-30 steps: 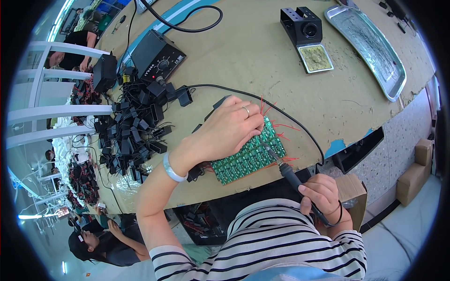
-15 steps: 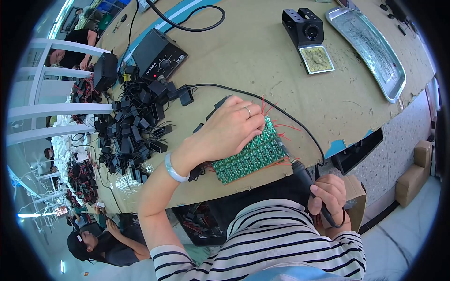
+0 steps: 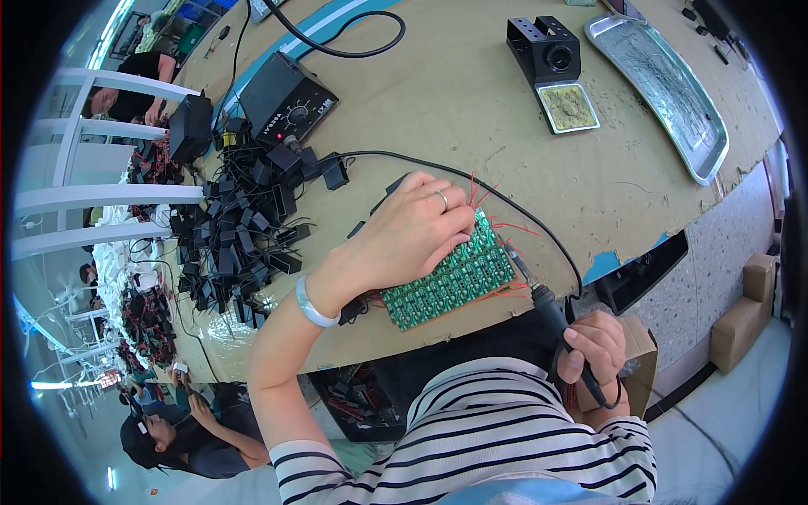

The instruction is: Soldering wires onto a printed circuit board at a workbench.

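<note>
A green circuit board panel (image 3: 446, 290), crowded with small parts, lies near the table's front edge. Red wires (image 3: 515, 227) stick out along its far and right sides. My left hand (image 3: 412, 220) rests over the panel's far left part, fingers curled down and pressed together; whatever lies between the fingertips is hidden. My right hand (image 3: 596, 349) is wrapped round the black handle of a soldering iron (image 3: 550, 311). The iron's metal tip points up and left, beside the panel's right edge; whether it touches anything cannot be made out.
A black soldering station (image 3: 286, 97) stands at the back left, its cord (image 3: 471, 172) arching past the panel. Black plastic housings (image 3: 236, 227) are heaped left. An iron stand (image 3: 545, 50) with a sponge dish (image 3: 570, 108) and a metal tray (image 3: 711, 143) sit right. Co-workers (image 3: 194, 429) are at left.
My right hand and the soldering iron have shifted slightly right and down, away from the panel's edge. My left hand has stayed in nearly the same place.
</note>
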A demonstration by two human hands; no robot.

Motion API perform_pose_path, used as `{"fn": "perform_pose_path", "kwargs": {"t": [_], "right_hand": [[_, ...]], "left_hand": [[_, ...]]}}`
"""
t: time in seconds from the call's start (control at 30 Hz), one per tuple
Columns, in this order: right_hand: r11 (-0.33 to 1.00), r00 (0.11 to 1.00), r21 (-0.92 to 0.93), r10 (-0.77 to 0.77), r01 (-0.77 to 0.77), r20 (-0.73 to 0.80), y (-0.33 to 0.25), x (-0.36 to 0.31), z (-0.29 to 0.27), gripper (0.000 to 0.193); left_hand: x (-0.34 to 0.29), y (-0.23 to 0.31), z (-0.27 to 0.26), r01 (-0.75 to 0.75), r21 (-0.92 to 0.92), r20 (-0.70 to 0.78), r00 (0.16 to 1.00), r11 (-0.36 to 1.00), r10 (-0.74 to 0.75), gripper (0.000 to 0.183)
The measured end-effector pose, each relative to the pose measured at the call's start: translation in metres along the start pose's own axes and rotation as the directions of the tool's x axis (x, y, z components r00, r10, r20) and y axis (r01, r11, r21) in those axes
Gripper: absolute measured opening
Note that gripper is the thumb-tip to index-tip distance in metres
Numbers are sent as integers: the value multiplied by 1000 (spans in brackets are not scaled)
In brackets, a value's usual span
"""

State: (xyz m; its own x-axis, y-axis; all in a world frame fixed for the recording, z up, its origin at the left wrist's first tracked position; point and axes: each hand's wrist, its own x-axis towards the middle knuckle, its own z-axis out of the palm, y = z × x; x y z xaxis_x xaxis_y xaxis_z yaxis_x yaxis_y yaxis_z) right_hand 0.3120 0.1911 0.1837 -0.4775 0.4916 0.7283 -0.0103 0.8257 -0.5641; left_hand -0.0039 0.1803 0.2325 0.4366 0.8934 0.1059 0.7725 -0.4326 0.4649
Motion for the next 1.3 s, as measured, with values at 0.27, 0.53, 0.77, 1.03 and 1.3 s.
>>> {"fn": "perform_pose_path", "kwargs": {"t": [0.27, 0.53, 0.77, 1.03, 1.3], "right_hand": [[1000, 998, -12, 8, -7, 69, 1, 0, -6, 18], [1000, 999, 5, -10, 10, 53, 3, 3, -4, 17], [995, 997, -81, 55, -59, -49, 4, -11, -8, 17], [995, 999, -97, 30, -32, -21, 8, -1, -3, 19], [996, 1000, -88, 6, -6, 5, 1, 6, -3, 17]], "left_hand": [[1, 1, -1, 3, 31, -16, 1000, 1000, -2, 12], [-7, 3, -7, 69, 14, -45, 997, 998, -68, 15], [-63, -11, -40, 515, 185, -408, 815, 837, -411, 19], [-144, -14, -55, 918, 238, -798, 371, 317, -475, 33], [-151, -24, -31, 922, -37, -678, 260, 385, -687, 25]]}}
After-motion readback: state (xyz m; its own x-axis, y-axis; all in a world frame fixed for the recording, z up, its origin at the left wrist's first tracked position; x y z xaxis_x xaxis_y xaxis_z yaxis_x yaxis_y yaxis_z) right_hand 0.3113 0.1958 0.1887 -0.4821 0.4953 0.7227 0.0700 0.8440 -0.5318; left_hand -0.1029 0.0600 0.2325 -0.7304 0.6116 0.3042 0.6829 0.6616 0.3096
